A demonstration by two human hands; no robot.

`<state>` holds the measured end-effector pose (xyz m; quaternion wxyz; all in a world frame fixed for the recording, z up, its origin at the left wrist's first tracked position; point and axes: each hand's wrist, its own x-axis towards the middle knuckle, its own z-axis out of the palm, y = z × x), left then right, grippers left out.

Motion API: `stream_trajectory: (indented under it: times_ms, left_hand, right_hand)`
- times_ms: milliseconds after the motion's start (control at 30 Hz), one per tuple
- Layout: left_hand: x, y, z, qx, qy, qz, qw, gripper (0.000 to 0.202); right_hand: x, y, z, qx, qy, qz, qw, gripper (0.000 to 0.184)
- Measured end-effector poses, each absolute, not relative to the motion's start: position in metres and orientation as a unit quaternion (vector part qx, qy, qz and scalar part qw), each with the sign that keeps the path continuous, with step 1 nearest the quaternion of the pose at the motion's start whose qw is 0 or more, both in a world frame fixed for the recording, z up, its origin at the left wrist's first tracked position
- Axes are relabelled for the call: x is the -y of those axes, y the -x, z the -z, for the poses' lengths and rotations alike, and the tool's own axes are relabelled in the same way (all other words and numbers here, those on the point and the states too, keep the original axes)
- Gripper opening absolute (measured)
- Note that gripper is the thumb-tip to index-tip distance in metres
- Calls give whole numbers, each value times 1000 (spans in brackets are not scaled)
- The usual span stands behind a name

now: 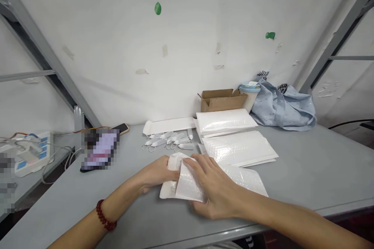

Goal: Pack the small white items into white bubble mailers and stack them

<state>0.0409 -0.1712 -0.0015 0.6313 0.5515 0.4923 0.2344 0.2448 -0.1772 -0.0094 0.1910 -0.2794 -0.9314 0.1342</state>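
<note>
Both my hands are on a white bubble mailer (187, 184) lying at the front of the grey table (306, 171). My left hand (157, 173), with a red bead bracelet on its wrist, grips the mailer's left end with curled fingers. My right hand (214, 188) lies over the mailer's middle, fingers pressing its folded flap down. More of the mailer sticks out to the right under my right forearm. Just behind the hands lie several small white packets (172, 141) in a loose cluster.
Two stacks of white bubble mailers (233, 136) lie behind my right hand. A flat white envelope (169, 125), an open cardboard box (222, 99), a lidded cup (249, 93) and a blue cloth (283, 107) are by the wall. Two phones (101, 149) lie left, beside a power strip (29, 153).
</note>
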Motion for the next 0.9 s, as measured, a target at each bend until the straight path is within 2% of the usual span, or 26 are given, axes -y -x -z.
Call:
stream_trajectory:
  times_ms: [133,233,333,433,600,700,900]
  left_hand:
    - [172,-45,5,-487,-558,-251,622,19]
    - [170,-42,8,-510,-593,-248,571,13]
    - [167,-35,9,-524,-626,-237,526,23]
    - [160,-25,8,-521,-654,-247,489,21]
    - [137,-20,14,-535,-706,-342,312,30]
    - [127,-26,23,-495,-768,-348,211,29]
    - [123,-30,39,-428,-847,-284,136,30]
  right_hand:
    - [178,-246,12,935,266,-116,204,80]
    - [178,-247,13,937,262,-98,209,79]
    - [179,-247,14,937,261,-85,215,71]
    - [178,-248,14,934,267,-76,226,63]
    - [176,-249,15,924,281,-88,242,54]
    - [177,-249,15,931,267,-102,226,50]
    - [179,-247,12,933,256,-135,212,51]
